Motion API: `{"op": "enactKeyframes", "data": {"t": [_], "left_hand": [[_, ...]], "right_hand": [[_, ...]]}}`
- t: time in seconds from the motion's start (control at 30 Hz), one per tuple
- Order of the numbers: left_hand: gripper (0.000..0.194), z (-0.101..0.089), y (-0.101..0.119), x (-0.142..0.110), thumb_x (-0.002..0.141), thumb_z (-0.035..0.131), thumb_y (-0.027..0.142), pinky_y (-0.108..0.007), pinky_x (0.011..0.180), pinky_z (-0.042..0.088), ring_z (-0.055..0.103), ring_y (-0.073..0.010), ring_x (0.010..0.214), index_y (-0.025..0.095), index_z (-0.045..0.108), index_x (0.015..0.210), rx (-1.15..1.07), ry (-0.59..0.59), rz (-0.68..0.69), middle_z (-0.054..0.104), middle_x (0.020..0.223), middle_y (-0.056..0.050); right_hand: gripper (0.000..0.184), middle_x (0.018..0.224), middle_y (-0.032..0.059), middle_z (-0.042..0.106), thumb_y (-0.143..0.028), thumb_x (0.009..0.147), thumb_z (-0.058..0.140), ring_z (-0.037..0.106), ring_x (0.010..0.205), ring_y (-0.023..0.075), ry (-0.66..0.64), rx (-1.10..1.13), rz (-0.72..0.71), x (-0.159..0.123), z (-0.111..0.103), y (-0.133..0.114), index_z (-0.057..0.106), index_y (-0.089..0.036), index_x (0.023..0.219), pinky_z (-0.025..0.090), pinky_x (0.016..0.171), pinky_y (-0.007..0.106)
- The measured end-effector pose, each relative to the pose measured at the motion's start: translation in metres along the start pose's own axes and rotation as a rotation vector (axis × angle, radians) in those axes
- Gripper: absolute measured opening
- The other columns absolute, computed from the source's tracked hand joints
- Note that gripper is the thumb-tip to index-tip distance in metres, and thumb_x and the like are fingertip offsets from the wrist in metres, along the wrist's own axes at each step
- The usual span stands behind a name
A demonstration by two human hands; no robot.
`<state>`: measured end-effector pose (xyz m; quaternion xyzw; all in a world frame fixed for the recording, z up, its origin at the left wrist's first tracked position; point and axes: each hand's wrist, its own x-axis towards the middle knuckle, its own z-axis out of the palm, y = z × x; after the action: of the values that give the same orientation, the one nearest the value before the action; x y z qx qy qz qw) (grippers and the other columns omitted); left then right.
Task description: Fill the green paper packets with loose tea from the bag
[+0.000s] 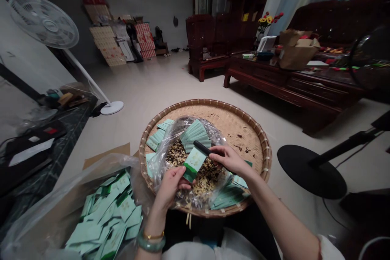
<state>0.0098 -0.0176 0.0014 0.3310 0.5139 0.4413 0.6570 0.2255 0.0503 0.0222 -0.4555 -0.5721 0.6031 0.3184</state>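
My left hand (172, 182) is closed on the lower, darker green end of a small pale green paper packet (195, 160). In my right hand (228, 158) is a slim black bar-shaped tool (201, 147), lying across the packet's upper edge; its exact kind does not show. Both are above a clear plastic bag (163, 162) opened out in a round woven bamboo tray (265, 146). Dark and yellowish dried flakes (207, 180) fill the bag. A fan of pale green packets (195, 132) rests on the flakes, and more packets (230, 196) lie at the tray's lower right.
A large clear bag (39, 195) of filled green packets (103, 219) stands at my left. A white standing fan (112, 107) is at far left, and a black round stand base (310, 170) is at right. Beyond the tray is a dark wooden table (292, 85).
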Motion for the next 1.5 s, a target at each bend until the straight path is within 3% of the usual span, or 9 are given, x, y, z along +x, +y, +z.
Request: {"op": "enactKeyframes", "data": {"t": [0.23, 0.43, 0.57, 0.77, 0.97, 1.5], "left_hand": [[0.049, 0.000, -0.004, 0.003, 0.056, 0.076, 0.055, -0.017, 0.043, 0.051, 0.062, -0.0121, 0.048, 0.009, 0.065, 0.068, 0.000, 0.135, 0.071, 0.066, 0.055, -0.005], [0.050, 0.003, 0.000, 0.001, 0.055, 0.076, 0.056, -0.016, 0.042, 0.050, 0.064, -0.0136, 0.050, 0.009, 0.065, 0.066, -0.004, 0.112, 0.048, 0.067, 0.054, -0.006], [0.050, 0.002, 0.003, 0.000, 0.053, 0.077, 0.056, -0.016, 0.042, 0.050, 0.065, -0.0144, 0.051, 0.009, 0.065, 0.068, -0.018, 0.131, 0.046, 0.067, 0.055, -0.006], [0.049, 0.000, 0.006, 0.001, 0.054, 0.076, 0.055, -0.016, 0.041, 0.049, 0.065, -0.0142, 0.049, 0.009, 0.065, 0.066, 0.010, 0.156, 0.065, 0.066, 0.053, -0.005], [0.050, 0.004, 0.005, 0.000, 0.054, 0.076, 0.056, -0.018, 0.042, 0.049, 0.064, -0.0146, 0.049, 0.009, 0.066, 0.066, 0.068, 0.137, 0.070, 0.066, 0.052, -0.006], [0.048, 0.001, 0.007, 0.001, 0.056, 0.076, 0.055, -0.019, 0.044, 0.050, 0.059, -0.0117, 0.046, 0.008, 0.068, 0.066, 0.085, 0.148, 0.090, 0.063, 0.050, -0.004]], "right_hand": [[0.041, 0.063, -0.0017, 0.055, -0.045, 0.064, 0.073, 0.046, 0.052, 0.0086, -0.022, 0.104, 0.007, -0.003, -0.001, 0.001, 0.068, -0.012, 0.088, 0.037, 0.048, 0.022], [0.047, 0.077, 0.0025, 0.062, -0.045, 0.063, 0.075, 0.053, 0.059, 0.0105, -0.100, 0.252, 0.042, -0.005, -0.006, 0.008, 0.069, -0.013, 0.096, 0.046, 0.052, 0.024], [0.047, 0.075, 0.0024, 0.063, -0.046, 0.063, 0.076, 0.055, 0.058, 0.0106, -0.091, 0.311, 0.051, -0.007, -0.010, 0.010, 0.069, -0.014, 0.096, 0.048, 0.054, 0.024], [0.049, 0.071, 0.0009, 0.063, -0.045, 0.062, 0.076, 0.055, 0.058, 0.0108, -0.052, 0.223, 0.019, -0.010, -0.012, 0.004, 0.069, -0.013, 0.099, 0.048, 0.058, 0.025], [0.048, 0.063, -0.0020, 0.059, -0.044, 0.060, 0.076, 0.051, 0.051, 0.0096, 0.060, 0.149, -0.034, -0.006, 0.002, 0.004, 0.067, -0.012, 0.096, 0.043, 0.051, 0.024], [0.044, 0.065, -0.0015, 0.060, -0.042, 0.062, 0.076, 0.053, 0.051, 0.0098, 0.012, 0.196, -0.037, -0.007, 0.003, 0.002, 0.067, -0.013, 0.094, 0.044, 0.053, 0.026]]}}
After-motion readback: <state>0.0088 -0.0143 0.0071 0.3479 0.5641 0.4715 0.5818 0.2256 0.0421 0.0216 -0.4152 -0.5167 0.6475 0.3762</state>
